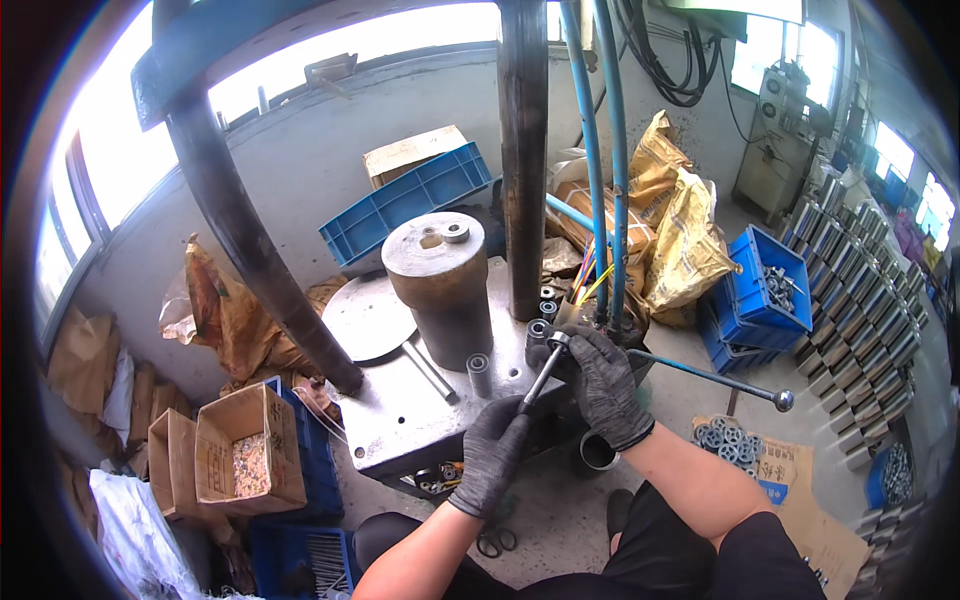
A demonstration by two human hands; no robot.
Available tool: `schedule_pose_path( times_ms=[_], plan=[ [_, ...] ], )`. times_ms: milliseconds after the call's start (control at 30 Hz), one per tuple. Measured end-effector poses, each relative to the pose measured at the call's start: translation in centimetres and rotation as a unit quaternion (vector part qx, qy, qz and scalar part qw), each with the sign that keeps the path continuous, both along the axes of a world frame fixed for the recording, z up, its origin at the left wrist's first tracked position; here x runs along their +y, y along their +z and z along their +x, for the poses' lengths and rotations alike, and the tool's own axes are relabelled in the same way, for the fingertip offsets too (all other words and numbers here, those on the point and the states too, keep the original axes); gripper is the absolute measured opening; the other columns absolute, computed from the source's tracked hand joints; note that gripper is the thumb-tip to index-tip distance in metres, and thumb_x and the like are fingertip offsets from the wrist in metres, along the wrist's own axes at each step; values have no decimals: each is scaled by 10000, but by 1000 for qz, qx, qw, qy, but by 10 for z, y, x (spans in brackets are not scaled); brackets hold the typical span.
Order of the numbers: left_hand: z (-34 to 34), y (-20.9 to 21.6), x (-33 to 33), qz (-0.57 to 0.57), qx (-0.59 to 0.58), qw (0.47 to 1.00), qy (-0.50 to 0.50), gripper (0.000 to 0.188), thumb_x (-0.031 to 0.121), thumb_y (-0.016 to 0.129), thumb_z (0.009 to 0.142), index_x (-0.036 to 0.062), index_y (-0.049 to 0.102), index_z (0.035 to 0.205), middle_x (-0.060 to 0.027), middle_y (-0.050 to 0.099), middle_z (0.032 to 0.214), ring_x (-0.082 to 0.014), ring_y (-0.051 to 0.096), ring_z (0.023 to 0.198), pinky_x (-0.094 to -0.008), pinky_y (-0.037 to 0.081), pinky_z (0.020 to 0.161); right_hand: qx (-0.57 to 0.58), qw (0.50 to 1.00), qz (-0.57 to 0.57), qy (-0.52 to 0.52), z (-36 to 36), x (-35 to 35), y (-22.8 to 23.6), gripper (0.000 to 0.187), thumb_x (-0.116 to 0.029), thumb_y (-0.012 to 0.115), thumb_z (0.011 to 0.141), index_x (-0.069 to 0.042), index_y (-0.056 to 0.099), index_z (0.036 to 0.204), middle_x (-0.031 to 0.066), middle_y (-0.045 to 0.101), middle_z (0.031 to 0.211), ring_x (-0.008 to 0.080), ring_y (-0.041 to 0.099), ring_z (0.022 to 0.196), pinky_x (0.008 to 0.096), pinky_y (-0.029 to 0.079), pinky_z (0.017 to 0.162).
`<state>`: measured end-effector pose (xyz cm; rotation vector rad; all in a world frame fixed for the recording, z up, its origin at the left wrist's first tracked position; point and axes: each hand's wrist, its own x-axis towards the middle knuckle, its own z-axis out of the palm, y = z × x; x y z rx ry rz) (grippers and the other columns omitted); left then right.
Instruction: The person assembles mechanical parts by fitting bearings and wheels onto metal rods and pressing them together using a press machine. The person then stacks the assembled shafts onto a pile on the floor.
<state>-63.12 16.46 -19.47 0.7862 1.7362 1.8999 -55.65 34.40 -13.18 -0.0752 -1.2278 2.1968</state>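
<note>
Both hands wear dark grey gloves and meet over the front right of a metal press table (pixel 390 430). My left hand (pixel 492 450) is closed round the lower part of a slim metal rod with a ring-shaped end (pixel 545 378). At the rod's upper end, my right hand (pixel 608 388) has its fingers closed on the ring. A short metal cylinder (pixel 479 376) stands on the table near my left hand. Small bearing-like rings (pixel 540 330) are stacked beside my right hand. Behind them rises a thick steel cylinder (pixel 440 290), with a small metal ring (pixel 456 232) on its top.
A loose rod (pixel 430 372) and a round plate (pixel 368 315) lie on the table. Dark columns (pixel 523 160) and a ball-ended lever (pixel 720 378) flank it. Cardboard boxes (pixel 225 455) are left; blue crates (pixel 765 285) and stacked metal tubes (pixel 850 310) are right.
</note>
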Motion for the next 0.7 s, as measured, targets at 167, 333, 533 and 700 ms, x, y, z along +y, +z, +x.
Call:
schedule_pose_path(
  times_ms=[167, 333, 533, 700],
  plan=[
    [7, 4, 6, 15, 23, 999, 25, 301, 58, 703, 960, -22, 629, 1240, -71, 689, 1037, -128, 637, 919, -288, 542, 832, -5, 1000, -9, 2, 9, 4, 5, 325, -24, 584, 1024, 33, 581, 1344, 172, 664, 1296, 294, 667, 1213, 409, 559, 1062],
    [11, -8, 12, 40, -50, 998, 10, 253, 2, 729, 921, 7, 608, 1142, -66, 674, 989, -127, 640, 921, -284, 545, 822, -102, 988, 73, 88, 19, 0, -10, 446, -50, 627, 980, 31, 542, 1410, 146, 671, 1302, 249, 614, 1273, 381, 505, 1092],
    [17, -15, 32, 44, 365, 924, 105, 330, -92, 767, 812, 62, 631, 1071, -52, 606, 960, -191, 635, 889, -341, 534, 846, -230, 925, 244, 179, 36, 24, -21, 417, -338, 618, 1071, -18, 663, 1334, 49, 715, 1232, 110, 618, 1144, 302, 499, 1019],
    [17, -21, 25, -4, 307, 952, -14, 372, 37, 784, 809, 41, 638, 1151, -129, 633, 1060, -307, 639, 969, -403, 517, 901, -347, 852, 337, 202, 112, 84, -1, 410, -358, 642, 1047, -36, 676, 1301, 54, 745, 1114, 110, 665, 1020, 303, 555, 906]
  ],
)
